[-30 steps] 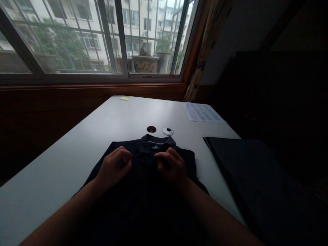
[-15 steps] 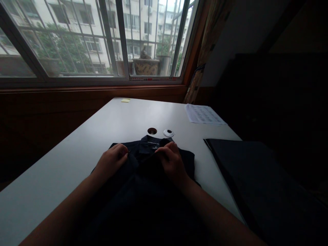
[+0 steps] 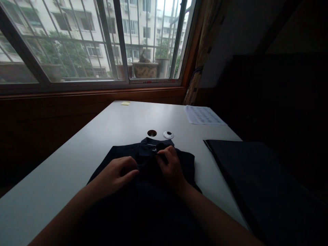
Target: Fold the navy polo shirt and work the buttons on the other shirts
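A dark navy collared shirt (image 3: 151,191) lies front up, its collar (image 3: 147,147) towards the far side and a small light label showing inside the neck. My right hand (image 3: 170,165) pinches the front edge just below the collar, thumb against fingers, and lifts it a little. Left of the neck opening, my left hand (image 3: 119,172) curves over the shirt front; thumb and fingertips come close together at the cloth near the middle. The dark fabric hides fine detail at those fingertips. Much of the lower shirt is lost in shadow.
The shirt rests on a white table (image 3: 69,164). Beyond the collar are a round cable hole (image 3: 152,133) and its loose cover (image 3: 168,135). Printed sheets (image 3: 205,115) and a yellow sticky note (image 3: 125,103) lie farther back. Another dark folded cloth (image 3: 246,164) covers the right side.
My left hand has let go of the shirt's left collar area and come right and nearer, to the middle of the front. My right hand keeps its pinch, slightly lower in view.
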The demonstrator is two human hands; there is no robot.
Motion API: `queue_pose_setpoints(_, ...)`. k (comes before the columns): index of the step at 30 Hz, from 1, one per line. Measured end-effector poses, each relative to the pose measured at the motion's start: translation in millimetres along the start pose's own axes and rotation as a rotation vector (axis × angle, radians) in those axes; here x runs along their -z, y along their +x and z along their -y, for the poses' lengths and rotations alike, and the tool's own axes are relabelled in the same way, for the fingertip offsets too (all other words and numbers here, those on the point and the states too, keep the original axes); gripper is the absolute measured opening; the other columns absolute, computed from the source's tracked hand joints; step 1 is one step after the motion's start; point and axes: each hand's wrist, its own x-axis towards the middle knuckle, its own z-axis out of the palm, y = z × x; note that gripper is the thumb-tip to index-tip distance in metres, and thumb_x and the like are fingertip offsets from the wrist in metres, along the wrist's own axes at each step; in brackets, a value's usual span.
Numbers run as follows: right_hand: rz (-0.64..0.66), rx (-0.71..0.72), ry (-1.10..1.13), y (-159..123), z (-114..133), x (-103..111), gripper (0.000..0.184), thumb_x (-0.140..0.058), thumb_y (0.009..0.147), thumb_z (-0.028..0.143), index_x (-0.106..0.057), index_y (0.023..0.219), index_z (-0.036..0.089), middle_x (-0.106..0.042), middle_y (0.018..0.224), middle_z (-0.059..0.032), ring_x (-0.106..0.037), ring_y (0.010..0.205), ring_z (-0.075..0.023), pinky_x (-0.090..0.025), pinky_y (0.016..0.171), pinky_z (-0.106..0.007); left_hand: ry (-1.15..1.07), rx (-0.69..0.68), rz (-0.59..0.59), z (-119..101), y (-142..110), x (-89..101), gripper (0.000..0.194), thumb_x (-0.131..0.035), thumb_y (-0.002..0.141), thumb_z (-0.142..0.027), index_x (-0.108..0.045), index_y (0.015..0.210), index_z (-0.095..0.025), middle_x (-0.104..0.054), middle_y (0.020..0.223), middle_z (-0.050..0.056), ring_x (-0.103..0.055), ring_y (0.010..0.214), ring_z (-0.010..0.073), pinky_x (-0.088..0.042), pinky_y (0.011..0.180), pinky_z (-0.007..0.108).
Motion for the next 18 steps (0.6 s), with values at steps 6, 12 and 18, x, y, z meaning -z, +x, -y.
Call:
queue_pose_setpoints(6,-0.041,0.041,-0.010,-0.8,5.0,2.0,0.009,-0.065,0.091,0.018,-0.063,0.095,0.025,-0.054,0.088,-0.0033,-0.054,0.087,-0.0222,-0.048,0.079,-0.039,-0.102,0.070,0.112,4.1,3.5,-18.0,0.012,-0.061,0.090,-0.030,-0.065,0.088,-0.018,-0.064,0.083,0.002,-0.056,0.069,0.0136,-0.044,0.059,0.023)
queue_pose_setpoints(12,-0.047,0.038,-0.010,0.1,6.0,1.9,0.017,-0.064,0.091,0.014,-0.065,0.103,0.026,-0.056,0.093,-0.0043,-0.055,0.090,-0.0220,-0.049,0.082,-0.039,-0.405,0.409,0.232,11.3,5.9,-15.7,0.024,-0.066,0.087,-0.040,-0.070,0.089,-0.017,-0.063,0.075,0.000,-0.056,0.063,0.0125,-0.040,0.056,0.021)
queue_pose_setpoints(18,-0.062,0.026,-0.028,1.7,6.7,1.5,0.027,-0.061,0.091,0.013,-0.065,0.113,0.028,-0.055,0.104,-0.0063,-0.055,0.099,-0.0238,-0.050,0.089,-0.043,-0.668,0.550,0.205,16.8,4.3,-13.6,0.028,-0.075,0.079,-0.043,-0.069,0.086,-0.017,-0.062,0.073,-0.001,-0.056,0.062,0.0124,-0.041,0.056,0.022)
